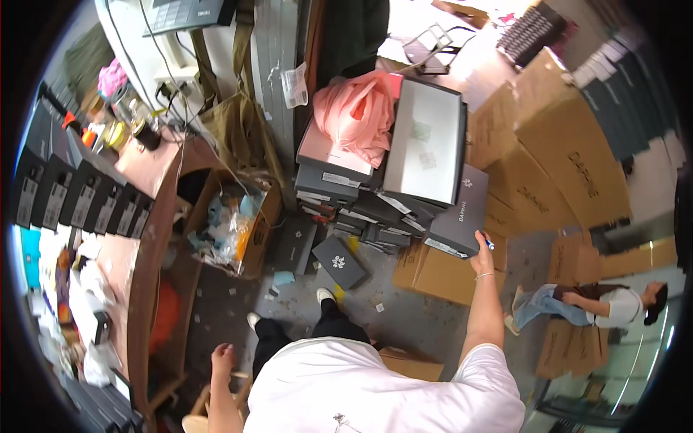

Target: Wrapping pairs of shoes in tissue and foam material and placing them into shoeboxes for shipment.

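White shirt (361,382) closest, the person beside me has the left hand (223,359) loosely curled and seemingly empty at nine o'clock, while the right hand (481,249) grips the near corner of a closed grey box (462,206) at one o'clock. Taking hold of that box seems the step in hand, and shifting it would probably call for support under its far end. Toward twelve, an open white-lined box (426,108) holds small pale squares (428,160) beside a pink bag (346,115); at eleven, a carton (261,239) holds crumpled wrapping (226,229).

Dark grey box (456,216) — closed, printed face upward.
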